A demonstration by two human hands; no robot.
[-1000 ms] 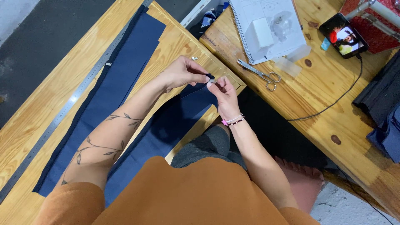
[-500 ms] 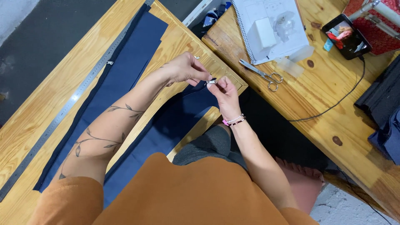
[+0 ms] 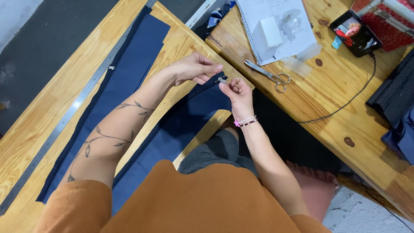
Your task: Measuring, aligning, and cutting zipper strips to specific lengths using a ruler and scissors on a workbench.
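Observation:
My left hand (image 3: 194,68) and my right hand (image 3: 236,92) meet over the corner of the wooden table (image 3: 30,129). Between their fingertips they pinch a small silvery metal piece (image 3: 221,80), too small to identify. Just under it lies the end of a long navy fabric strip (image 3: 181,129), which runs back toward my lap. A second navy strip (image 3: 129,64) lies flat on the table to the left of my left forearm.
A long metal ruler (image 3: 77,103) lies along the fabric's left edge. On the second wooden table (image 3: 345,112) to the right are scissors (image 3: 269,76), a spiral notebook (image 3: 280,26), a phone (image 3: 355,33) with its cable, and dark folded cloth (image 3: 394,108).
Both hands stay together at the table corner; they have shifted a little toward the near edge while working the small metal piece. The fabric has not moved.

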